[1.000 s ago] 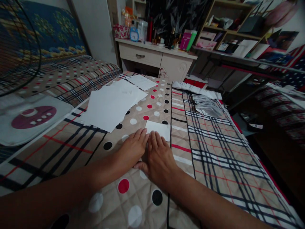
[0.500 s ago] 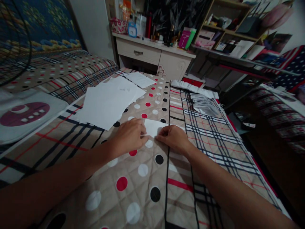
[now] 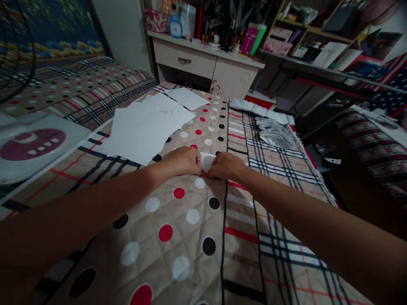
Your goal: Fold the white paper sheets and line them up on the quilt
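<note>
A small white sheet of paper (image 3: 207,160) lies on the patterned bedspread, mostly covered by my hands. On its left side, my left hand (image 3: 188,161) is closed, fingers curled at the near edge of the paper. My right hand (image 3: 226,165) grips the same edge from the right, its fingers pinched together. The fingertips of both hands nearly meet there. Up and to the left lies a spread pile of larger white sheets (image 3: 143,127), with another white sheet (image 3: 187,98) just beyond it.
Clear plastic sleeves (image 3: 275,132) and a long white row of stacked packets (image 3: 260,109) lie at the bed's right side. A white plastic package with a purple oval (image 3: 76,129) is at the left. Beyond the bed stands a white dresser (image 3: 200,59) with bottles and a blue clock (image 3: 175,26).
My hands have drawn closer together along the paper's near edge, and they cover more of it. The camera view has tilted down slightly.
</note>
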Action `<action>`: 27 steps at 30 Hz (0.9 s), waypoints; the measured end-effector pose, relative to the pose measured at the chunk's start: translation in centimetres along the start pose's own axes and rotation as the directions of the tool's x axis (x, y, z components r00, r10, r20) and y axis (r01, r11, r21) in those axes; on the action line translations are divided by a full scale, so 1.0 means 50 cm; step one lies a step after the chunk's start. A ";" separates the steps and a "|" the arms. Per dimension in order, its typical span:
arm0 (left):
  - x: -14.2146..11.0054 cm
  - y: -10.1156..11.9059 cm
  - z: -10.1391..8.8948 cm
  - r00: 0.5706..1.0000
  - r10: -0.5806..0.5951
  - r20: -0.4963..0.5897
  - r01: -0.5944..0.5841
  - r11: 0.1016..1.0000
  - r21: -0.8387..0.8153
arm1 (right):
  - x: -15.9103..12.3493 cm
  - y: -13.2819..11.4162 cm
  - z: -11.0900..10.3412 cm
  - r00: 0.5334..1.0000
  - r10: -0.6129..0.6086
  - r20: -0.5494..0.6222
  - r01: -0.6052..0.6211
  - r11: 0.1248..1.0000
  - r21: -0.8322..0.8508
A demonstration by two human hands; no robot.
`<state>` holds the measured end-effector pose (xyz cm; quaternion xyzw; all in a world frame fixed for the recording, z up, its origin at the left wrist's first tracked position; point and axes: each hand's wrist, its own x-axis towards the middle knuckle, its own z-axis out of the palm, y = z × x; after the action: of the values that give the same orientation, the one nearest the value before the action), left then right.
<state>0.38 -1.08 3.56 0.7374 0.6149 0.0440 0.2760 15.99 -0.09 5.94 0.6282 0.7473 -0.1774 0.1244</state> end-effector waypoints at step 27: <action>-0.001 -0.088 -0.031 0.996 0.001 0.091 0.022 0.970 -0.243 | -0.014 0.110 0.022 0.993 0.042 0.106 -0.087 0.881 0.465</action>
<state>-4.16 -0.17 2.84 0.6960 0.5956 0.0841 0.3922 21.46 -0.39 4.62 0.6552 0.6543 -0.3775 0.0093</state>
